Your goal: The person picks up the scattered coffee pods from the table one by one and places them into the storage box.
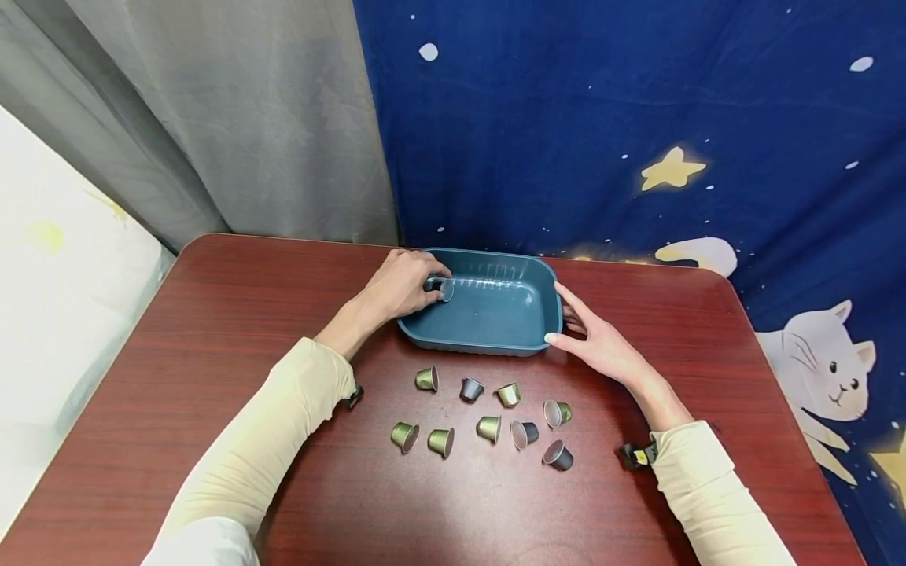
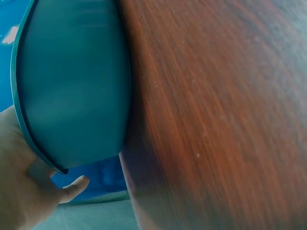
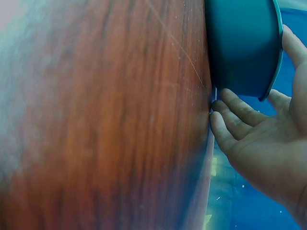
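Note:
A blue-green plastic basin (image 1: pixel 488 343) stands near the table's far edge. My left hand (image 1: pixel 396 287) reaches over its left end, thumb and fingers pinching a small clear plastic piece (image 1: pixel 447 290) inside the basin; the piece's exact kind cannot be told. In the left wrist view the basin's wall hides the fingertips. My right hand (image 1: pixel 600 343) is at the basin's right end, thumb on the near corner and a finger at the rim. Its other fingers (image 3: pixel 238 106) extend loosely beside the outer wall.
Several coffee capsules lie scattered on the table in front of the basin, some green (image 1: pixel 441 442), some dark grey (image 1: pixel 558 455). The reddish-brown wooden table (image 1: pixel 233 338) backs onto a grey curtain (image 1: pixel 297 118) and a blue star-patterned one (image 1: pixel 538 118).

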{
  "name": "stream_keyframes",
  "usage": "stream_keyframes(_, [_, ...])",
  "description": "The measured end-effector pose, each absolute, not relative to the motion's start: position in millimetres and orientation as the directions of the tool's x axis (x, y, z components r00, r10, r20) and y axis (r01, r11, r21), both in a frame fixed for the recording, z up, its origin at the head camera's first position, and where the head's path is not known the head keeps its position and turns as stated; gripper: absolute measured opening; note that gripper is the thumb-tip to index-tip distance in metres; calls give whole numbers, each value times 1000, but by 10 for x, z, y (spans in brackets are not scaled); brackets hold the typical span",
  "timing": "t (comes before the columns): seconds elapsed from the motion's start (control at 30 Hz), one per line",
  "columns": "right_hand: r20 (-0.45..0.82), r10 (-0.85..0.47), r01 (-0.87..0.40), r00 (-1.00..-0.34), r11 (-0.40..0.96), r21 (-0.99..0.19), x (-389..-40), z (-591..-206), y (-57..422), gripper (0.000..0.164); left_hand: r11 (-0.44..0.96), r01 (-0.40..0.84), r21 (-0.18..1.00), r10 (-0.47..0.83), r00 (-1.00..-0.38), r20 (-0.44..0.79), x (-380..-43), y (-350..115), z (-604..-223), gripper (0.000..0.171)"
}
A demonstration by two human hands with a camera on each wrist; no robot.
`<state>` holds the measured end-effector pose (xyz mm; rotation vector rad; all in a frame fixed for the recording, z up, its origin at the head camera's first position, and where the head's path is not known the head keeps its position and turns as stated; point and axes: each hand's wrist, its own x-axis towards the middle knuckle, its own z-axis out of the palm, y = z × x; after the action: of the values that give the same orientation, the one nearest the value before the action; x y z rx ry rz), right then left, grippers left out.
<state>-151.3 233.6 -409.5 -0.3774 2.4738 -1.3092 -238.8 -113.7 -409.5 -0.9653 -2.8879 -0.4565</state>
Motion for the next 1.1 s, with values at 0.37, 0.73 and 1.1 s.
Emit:
stream_keyframes(0.37, [-129, -375, -102, -918, 538, -837, -1593, -4321, 2441, 83, 734, 619, 279, 592, -785, 184, -2400, -1149, -4107, 31])
stream_keyframes(0.73, [-146, -380, -90, -913, 538, -838, -1544, -4114, 2347, 83, 724, 631, 279, 591, -776, 220, -2369, -1182, -4005, 30])
stream_keyframes(1.1, [-164, -378, -81, -911, 555, -828, -1459, -3913, 2299, 81, 712, 641, 287, 589, -767, 254, -2296, -1166, -3902, 29])
